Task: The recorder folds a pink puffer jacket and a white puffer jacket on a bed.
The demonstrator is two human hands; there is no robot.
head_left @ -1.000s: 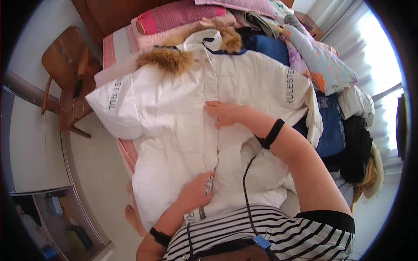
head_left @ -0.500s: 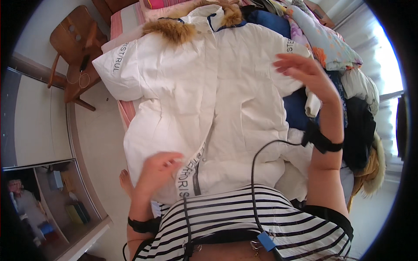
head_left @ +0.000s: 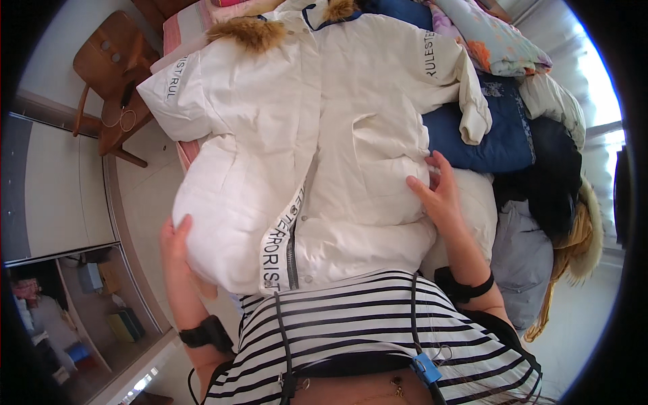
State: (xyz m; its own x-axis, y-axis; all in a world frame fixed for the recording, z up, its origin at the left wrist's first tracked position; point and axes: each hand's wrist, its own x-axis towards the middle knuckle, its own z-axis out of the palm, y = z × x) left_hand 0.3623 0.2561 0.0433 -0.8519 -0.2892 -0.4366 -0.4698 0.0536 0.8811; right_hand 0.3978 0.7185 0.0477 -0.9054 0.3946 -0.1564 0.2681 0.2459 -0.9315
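Note:
A white padded coat (head_left: 270,115) with brown fur trim (head_left: 250,34) at its collar lies spread out in front of me, front side up. Its front zip (head_left: 292,260) is undone near the hem, and a lettered band runs alongside. At the coat's lower left edge is my left hand (head_left: 177,239), thumb and forefinger apart; the other fingers are partly hidden. My right hand (head_left: 442,196) is at the opposite edge, below the pocket, its fingers spread and holding nothing. The right sleeve (head_left: 476,115) bends downward over dark blue cloth.
Folded blue bedding (head_left: 486,128), a flowered quilt (head_left: 503,47), a black garment (head_left: 543,182) and a grey garment (head_left: 523,256) are piled to the right. A wooden chair (head_left: 111,61) stands at the far left. Near it is a cabinet (head_left: 64,182) with an open lower section.
My right hand has come down from near the right sleeve to the coat's lower right edge. My left hand has moved left, from over the coat front to its left edge.

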